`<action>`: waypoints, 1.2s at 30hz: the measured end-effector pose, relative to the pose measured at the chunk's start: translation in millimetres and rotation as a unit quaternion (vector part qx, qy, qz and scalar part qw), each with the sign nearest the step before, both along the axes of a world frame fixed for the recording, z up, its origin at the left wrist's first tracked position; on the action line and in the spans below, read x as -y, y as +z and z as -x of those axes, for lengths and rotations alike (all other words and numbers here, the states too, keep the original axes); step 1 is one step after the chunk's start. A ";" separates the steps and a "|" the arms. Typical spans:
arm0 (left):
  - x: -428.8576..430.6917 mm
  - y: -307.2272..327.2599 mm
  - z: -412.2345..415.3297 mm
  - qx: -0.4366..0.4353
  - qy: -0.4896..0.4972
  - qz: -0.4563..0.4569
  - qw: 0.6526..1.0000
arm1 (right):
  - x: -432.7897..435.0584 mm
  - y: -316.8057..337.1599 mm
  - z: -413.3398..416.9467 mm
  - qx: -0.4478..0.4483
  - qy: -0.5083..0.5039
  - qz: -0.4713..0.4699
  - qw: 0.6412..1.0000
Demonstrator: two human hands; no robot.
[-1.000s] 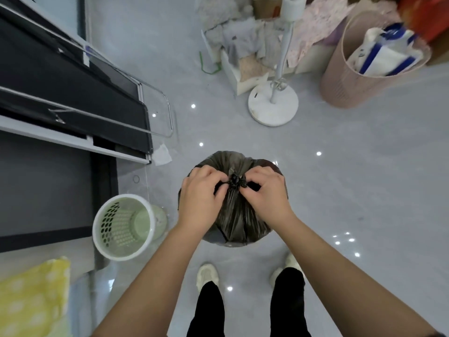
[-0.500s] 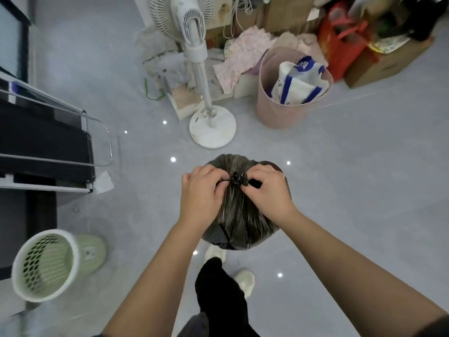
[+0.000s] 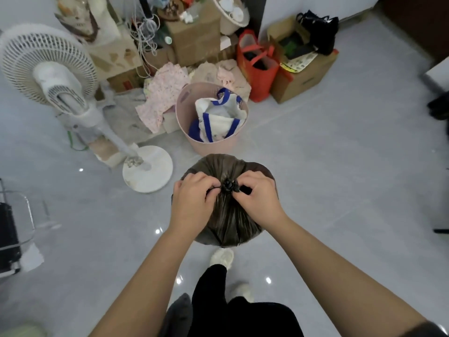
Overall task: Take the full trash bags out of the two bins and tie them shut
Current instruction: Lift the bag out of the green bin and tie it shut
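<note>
A full dark trash bag [image 3: 227, 220] hangs in front of me above the floor, its neck gathered into a small knot [image 3: 228, 185] on top. My left hand [image 3: 192, 205] pinches the bag's neck on the knot's left side. My right hand [image 3: 258, 198] pinches it on the right side. Just beyond the bag stands a pink bin [image 3: 230, 143] holding a white bag with blue handles [image 3: 218, 117]. The rim of a pale green mesh bin [image 3: 23, 330] shows at the bottom left corner.
A white standing fan [image 3: 58, 76] with a round base [image 3: 148, 170] stands to the left. Cardboard boxes [image 3: 194, 32], clothes, a red tote [image 3: 258, 65] and another box [image 3: 306, 74] pile up behind the pink bin. A black rack [image 3: 9, 239] is at the left edge. My feet [image 3: 222, 257] are below the bag.
I have walked away from the green bin toward the pink bin, carrying the black bag. Both hands keep their grip at the knot. The green bin slid to the frame's bottom left corner.
</note>
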State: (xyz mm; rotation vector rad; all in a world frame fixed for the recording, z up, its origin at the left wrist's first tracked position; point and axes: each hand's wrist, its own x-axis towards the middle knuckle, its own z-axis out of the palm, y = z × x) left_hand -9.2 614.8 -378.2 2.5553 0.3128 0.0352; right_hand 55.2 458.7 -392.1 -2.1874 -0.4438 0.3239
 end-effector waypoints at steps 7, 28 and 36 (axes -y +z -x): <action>86.7 12.4 -108.5 0.014 -0.022 -0.009 1.000 | 89.0 4.6 -99.6 -0.001 -0.032 -0.019 0.999; 402.7 7.7 -375.1 0.031 -0.042 -0.021 0.998 | 419.1 -3.1 -368.1 -0.072 0.007 -0.025 0.997; 522.7 -6.3 -521.0 -0.003 -0.116 -0.001 0.993 | 550.8 -13.6 -492.4 -0.076 -0.052 0.014 0.996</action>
